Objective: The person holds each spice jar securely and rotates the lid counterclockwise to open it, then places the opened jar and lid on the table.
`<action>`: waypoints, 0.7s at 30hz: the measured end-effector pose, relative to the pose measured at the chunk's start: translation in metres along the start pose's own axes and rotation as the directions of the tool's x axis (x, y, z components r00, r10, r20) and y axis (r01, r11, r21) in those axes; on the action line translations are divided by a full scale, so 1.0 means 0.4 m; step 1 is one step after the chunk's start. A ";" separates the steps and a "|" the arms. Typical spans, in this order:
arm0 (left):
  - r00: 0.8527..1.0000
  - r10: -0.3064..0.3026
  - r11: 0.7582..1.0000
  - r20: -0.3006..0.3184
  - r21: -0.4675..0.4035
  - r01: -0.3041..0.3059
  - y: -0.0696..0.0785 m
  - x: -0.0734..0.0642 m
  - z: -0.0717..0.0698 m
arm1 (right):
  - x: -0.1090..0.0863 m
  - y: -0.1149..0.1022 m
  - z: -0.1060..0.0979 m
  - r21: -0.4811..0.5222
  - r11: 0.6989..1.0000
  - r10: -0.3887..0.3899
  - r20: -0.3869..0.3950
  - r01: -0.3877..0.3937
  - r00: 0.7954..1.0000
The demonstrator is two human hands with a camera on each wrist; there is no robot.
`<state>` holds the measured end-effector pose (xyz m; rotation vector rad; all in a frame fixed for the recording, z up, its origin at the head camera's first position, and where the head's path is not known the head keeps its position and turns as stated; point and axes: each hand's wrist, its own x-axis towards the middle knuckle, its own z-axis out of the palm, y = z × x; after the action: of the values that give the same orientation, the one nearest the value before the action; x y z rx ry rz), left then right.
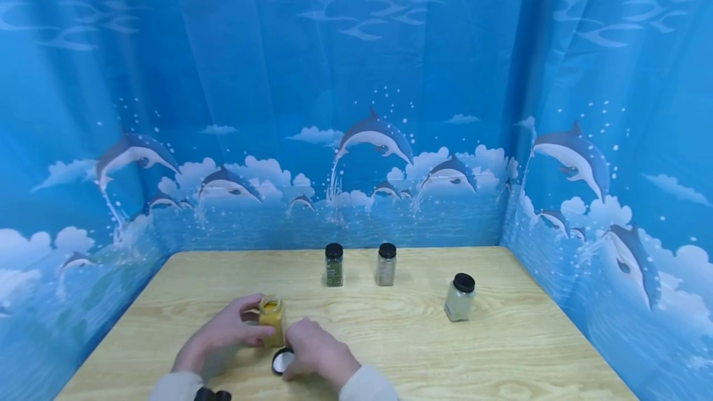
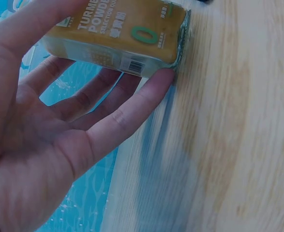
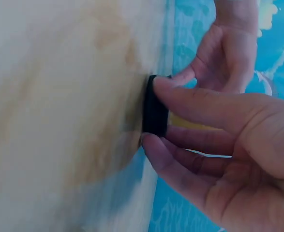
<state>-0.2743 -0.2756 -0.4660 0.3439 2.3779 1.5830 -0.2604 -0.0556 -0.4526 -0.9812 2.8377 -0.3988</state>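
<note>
An uncapped glass jar of yellow turmeric powder (image 1: 272, 327) stands upright on the table, its mouth facing up. My left hand (image 1: 236, 327) holds it from the left, thumb in front and fingers behind. In the left wrist view the jar's label (image 2: 144, 34) reads "TURMERIC POWDER", partly cut off by the frame. Just right of the jar, my right hand (image 1: 320, 351) pinches a black lid (image 3: 156, 108) between thumb and fingers. The lid's white inner side faces up and toward the head camera, low at the tabletop.
Two black-capped jars stand at the back, one with green contents (image 1: 334, 268) and one with pale contents (image 1: 386, 268). Another pale jar (image 1: 460, 302) with a black cap is on the right. A blue dolphin-print curtain (image 1: 356, 79) borders the wooden table (image 1: 423, 351).
</note>
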 end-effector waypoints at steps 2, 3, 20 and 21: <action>1.000 -0.002 1.000 0.003 0.004 0.002 0.001 0.001 -0.001 | -0.001 -0.010 0.006 -0.021 1.000 -0.021 -0.014 0.021 1.000; 1.000 -0.008 1.000 0.002 0.010 0.008 0.003 0.001 -0.001 | 0.000 -0.014 0.009 -0.034 0.999 -0.034 -0.019 0.033 0.999; 0.999 -0.036 0.998 -0.009 0.046 0.037 0.009 0.003 0.000 | 0.006 -0.025 0.023 -0.087 0.994 -0.068 -0.037 0.065 0.997; 0.999 -0.038 0.998 -0.009 0.047 0.038 0.009 0.003 0.000 | 0.005 -0.024 0.022 -0.087 0.994 -0.070 -0.035 0.066 0.997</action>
<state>-0.2751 -0.2737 -0.4626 0.3009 2.4167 1.5163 -0.2546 -0.0662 -0.4585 -1.1001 2.8836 -0.3072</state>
